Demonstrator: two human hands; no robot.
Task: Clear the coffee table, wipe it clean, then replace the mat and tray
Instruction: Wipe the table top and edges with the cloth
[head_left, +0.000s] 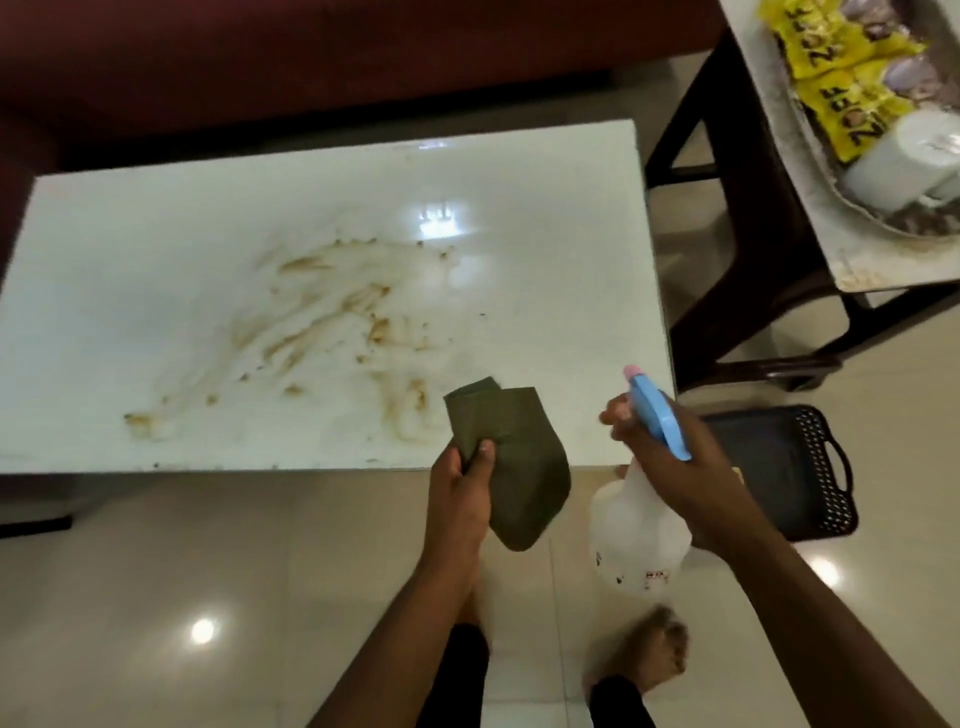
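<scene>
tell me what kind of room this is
Probably a home living room: a low white glossy coffee table smeared with brown stains, a dark red sofa behind it, and a pale polished tile floor.

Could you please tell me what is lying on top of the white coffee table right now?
Only brown smeared stains show on the coffee table. The left hand holds a green cloth that covers a small patch near the front edge.
</scene>
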